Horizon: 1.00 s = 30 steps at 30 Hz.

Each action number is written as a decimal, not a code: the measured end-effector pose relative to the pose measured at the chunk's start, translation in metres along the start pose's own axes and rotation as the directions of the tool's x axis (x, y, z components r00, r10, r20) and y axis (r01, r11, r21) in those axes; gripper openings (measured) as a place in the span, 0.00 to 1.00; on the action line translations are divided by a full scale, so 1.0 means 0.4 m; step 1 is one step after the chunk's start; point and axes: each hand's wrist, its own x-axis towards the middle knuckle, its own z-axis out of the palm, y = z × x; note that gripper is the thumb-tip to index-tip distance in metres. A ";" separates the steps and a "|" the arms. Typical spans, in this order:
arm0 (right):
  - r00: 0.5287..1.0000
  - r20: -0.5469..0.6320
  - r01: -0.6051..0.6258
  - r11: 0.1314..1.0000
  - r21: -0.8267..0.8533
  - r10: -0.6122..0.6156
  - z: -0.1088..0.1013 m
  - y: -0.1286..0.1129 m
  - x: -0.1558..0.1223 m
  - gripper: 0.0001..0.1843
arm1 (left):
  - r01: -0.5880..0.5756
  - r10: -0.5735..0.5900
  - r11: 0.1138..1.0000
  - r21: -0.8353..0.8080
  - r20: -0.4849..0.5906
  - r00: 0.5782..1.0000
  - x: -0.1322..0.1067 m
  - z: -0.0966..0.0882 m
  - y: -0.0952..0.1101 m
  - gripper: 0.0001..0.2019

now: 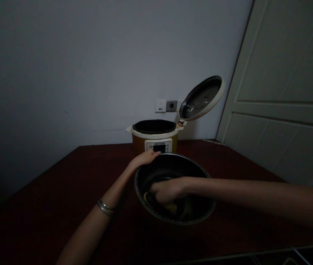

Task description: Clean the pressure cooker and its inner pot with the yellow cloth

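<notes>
A dark round inner pot [192, 162] with a pale metal rim is tilted towards me above the front of the table. My left hand [147, 157] is closed on the far left part of its rim, thumb side up, with a bracelet on the wrist. Deep inside the pot is my right hand [166, 190], fingers bent down and pressed against a soft-looking yellow sponge [171, 208]. The hand covers most of this sponge, and dim light blurs its shape. Behind the pot stands an electric pressure cooker [140, 141], its lid [202, 99] raised to the right.
The dark red table [90, 173] reaches back to a grey wall [76, 73]. Wall sockets [166, 106] sit behind the cooker. A pale panelled door [278, 95] rises on the right. A dark flat object [278, 255] lies at the lower right edge.
</notes>
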 end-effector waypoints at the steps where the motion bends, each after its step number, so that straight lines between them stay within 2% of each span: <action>1: 0.999 -0.050 0.011 0.998 0.070 -0.008 -0.002 -0.017 -0.013 0.09 | -0.005 0.005 1.000 -0.009 -0.001 1.000 0.001 0.001 -0.001 0.25; 4: 0.983 -0.184 0.050 0.964 0.262 -0.001 0.001 -0.053 -0.062 0.10 | -0.011 0.011 1.000 -0.026 0.003 1.000 0.002 0.004 -0.005 0.24; 7: 0.988 -0.153 0.065 0.972 0.224 -0.031 0.004 -0.046 -0.121 0.13 | -0.006 0.006 1.000 -0.024 0.001 1.000 0.001 0.004 -0.006 0.25; 9: 0.995 -0.027 0.102 0.984 0.143 -0.099 -0.012 -0.018 -0.163 0.13 | -0.007 0.007 1.000 -0.022 0.001 1.000 0.000 0.004 -0.006 0.25; 11: 0.978 0.156 0.130 0.988 0.078 -0.141 -0.043 0.018 -0.203 0.12 | -0.016 0.016 1.000 -0.020 0.007 1.000 -0.001 0.003 -0.007 0.25; 13: 0.948 0.305 0.099 0.995 -0.008 -0.092 -0.082 0.054 -0.233 0.13 | -0.031 0.032 0.999 -0.015 0.013 0.999 -0.002 0.003 -0.009 0.25; 14: 0.943 0.331 0.066 0.994 -0.092 -0.032 -0.100 0.069 -0.241 0.14 | -0.041 0.041 0.999 -0.008 0.013 0.999 -0.003 0.003 -0.010 0.25; 16: 0.964 0.243 -0.022 0.938 -0.346 0.112 -0.128 0.094 -0.240 0.16 | -0.057 0.057 0.998 0.012 0.003 0.998 -0.005 0.003 -0.011 0.25; 18: 0.983 0.056 -0.112 0.817 -0.566 0.174 -0.143 0.112 -0.216 0.16 | -0.073 0.074 0.997 0.032 -0.014 0.997 -0.007 0.003 -0.011 0.25; 20: 0.990 -0.097 -0.139 0.711 -0.690 0.100 -0.149 0.127 -0.175 0.15 | -0.085 0.087 0.995 0.050 -0.027 0.996 -0.008 0.003 -0.010 0.24; 22: 0.986 -0.163 -0.099 0.655 -0.749 -0.037 -0.153 0.141 -0.126 0.14 | -0.094 0.096 0.993 0.067 -0.030 0.995 -0.006 0.003 -0.006 0.24; 24: 0.967 -0.142 0.007 0.577 -0.817 -0.213 -0.158 0.153 -0.080 0.15 | -0.095 0.098 0.992 0.080 -0.030 0.995 -0.004 0.002 -0.002 0.24; 26: 0.939 -0.076 0.114 0.515 -0.850 -0.334 -0.163 0.164 -0.046 0.16 | -0.106 0.108 0.991 0.083 -0.028 0.994 -0.001 0.003 0.002 0.23; 28: 0.937 -0.077 0.131 0.549 -0.825 -0.340 -0.163 0.175 -0.028 0.16 | -0.108 0.111 0.991 0.082 -0.029 0.993 0.001 0.003 0.003 0.23; 30: 0.962 -0.141 0.049 0.659 -0.750 -0.233 -0.154 0.187 -0.025 0.16 | -0.104 0.107 0.991 0.080 -0.034 0.994 0.001 0.003 0.002 0.23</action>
